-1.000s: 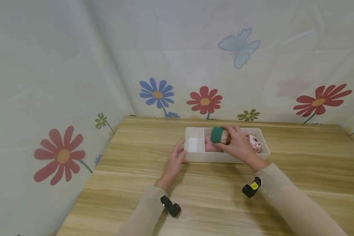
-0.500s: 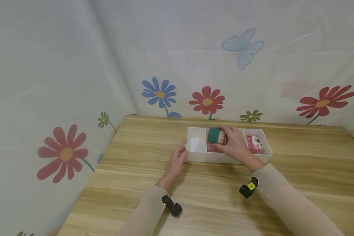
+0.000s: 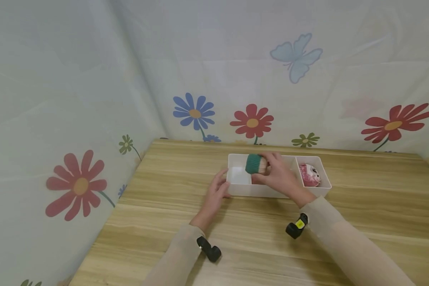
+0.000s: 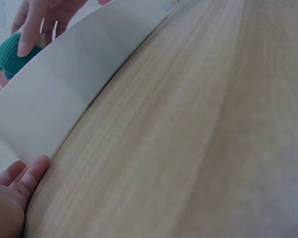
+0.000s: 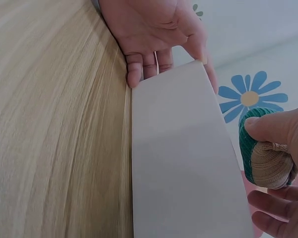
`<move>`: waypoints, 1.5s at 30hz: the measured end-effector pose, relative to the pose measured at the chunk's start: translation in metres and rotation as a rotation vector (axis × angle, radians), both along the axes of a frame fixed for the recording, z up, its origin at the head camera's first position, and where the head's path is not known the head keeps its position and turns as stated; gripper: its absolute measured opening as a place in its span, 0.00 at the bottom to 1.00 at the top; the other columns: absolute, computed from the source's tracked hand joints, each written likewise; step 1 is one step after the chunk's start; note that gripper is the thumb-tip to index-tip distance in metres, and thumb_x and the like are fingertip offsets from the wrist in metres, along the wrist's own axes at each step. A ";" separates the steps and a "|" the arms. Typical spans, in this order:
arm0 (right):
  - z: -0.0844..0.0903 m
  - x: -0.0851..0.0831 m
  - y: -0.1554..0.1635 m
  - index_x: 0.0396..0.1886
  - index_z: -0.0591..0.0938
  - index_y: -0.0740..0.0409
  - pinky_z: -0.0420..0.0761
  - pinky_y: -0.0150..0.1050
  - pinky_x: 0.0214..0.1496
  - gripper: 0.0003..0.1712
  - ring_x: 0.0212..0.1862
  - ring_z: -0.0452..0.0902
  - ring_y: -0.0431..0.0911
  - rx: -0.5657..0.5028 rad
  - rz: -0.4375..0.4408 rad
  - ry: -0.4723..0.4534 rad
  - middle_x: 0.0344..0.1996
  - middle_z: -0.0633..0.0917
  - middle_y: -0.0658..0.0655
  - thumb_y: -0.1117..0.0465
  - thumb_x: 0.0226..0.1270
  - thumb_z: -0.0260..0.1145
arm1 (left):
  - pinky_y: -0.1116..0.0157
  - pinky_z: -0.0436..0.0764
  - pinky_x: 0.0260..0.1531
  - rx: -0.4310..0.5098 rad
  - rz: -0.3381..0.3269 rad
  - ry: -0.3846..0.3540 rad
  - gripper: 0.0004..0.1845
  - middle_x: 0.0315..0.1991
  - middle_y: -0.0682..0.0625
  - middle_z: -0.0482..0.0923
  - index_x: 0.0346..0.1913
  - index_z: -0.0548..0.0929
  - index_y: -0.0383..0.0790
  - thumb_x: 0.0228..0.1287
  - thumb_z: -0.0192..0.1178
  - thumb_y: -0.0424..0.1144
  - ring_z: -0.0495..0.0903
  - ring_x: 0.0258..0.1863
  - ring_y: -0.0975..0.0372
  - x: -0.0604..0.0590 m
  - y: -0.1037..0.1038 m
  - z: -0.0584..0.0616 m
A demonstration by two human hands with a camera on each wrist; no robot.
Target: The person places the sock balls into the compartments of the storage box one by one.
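My right hand point(image 3: 279, 174) grips a rolled-up sock point(image 3: 253, 164), ribbed green at one end and beige at the other. In the head view the sock is over the divider between the left and middle compartments of a white box point(image 3: 271, 191). The right wrist view shows the thumb on the sock's green part, with fingers on the far side. My left hand point(image 3: 215, 190) rests with extended fingers against the box's left end. A pink bundle point(image 3: 256, 179) lies in the middle compartment, mostly hidden by my right hand. In the right compartment lies a pink and white bundle point(image 3: 309, 175) with dark markings.
The box stands on a wood-grain table point(image 3: 257, 246), close to its back edge. Behind it hangs a white cloth point(image 3: 221, 67) printed with flowers and a butterfly. Dark wrist cameras sit on both sleeves.
My right hand has carried the sock leftward from over the middle compartment, uncovering the right one. My left hand has stayed at the box's end. The head view has shifted slightly.
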State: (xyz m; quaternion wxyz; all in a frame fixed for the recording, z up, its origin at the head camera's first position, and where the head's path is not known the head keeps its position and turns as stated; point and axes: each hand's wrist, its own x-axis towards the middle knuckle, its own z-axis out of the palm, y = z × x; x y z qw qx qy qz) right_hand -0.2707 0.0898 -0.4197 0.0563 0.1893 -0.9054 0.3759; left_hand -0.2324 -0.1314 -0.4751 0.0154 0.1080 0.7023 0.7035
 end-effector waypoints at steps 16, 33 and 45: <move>-0.001 -0.004 -0.020 0.62 0.68 0.55 0.81 0.47 0.42 0.38 0.45 0.71 0.53 0.061 0.047 0.015 0.53 0.69 0.61 0.52 0.52 0.73 | 0.42 0.76 0.41 -0.011 -0.002 -0.001 0.25 0.54 0.29 0.68 0.69 0.58 0.36 0.71 0.45 0.33 0.73 0.44 0.51 0.001 -0.002 -0.003; -0.008 -0.008 -0.038 0.59 0.70 0.56 0.81 0.42 0.43 0.37 0.44 0.71 0.51 0.090 0.117 0.038 0.51 0.72 0.60 0.54 0.49 0.75 | 0.45 0.77 0.43 -0.015 -0.003 -0.019 0.25 0.54 0.33 0.66 0.70 0.57 0.38 0.71 0.45 0.34 0.72 0.45 0.51 0.003 -0.001 0.001; -0.011 -0.017 -0.048 0.57 0.73 0.58 0.78 0.48 0.48 0.39 0.46 0.70 0.52 0.177 0.114 0.084 0.48 0.75 0.60 0.50 0.46 0.76 | 0.46 0.77 0.43 -0.036 -0.024 -0.005 0.26 0.54 0.33 0.66 0.70 0.56 0.37 0.72 0.44 0.35 0.71 0.49 0.45 0.002 -0.003 0.004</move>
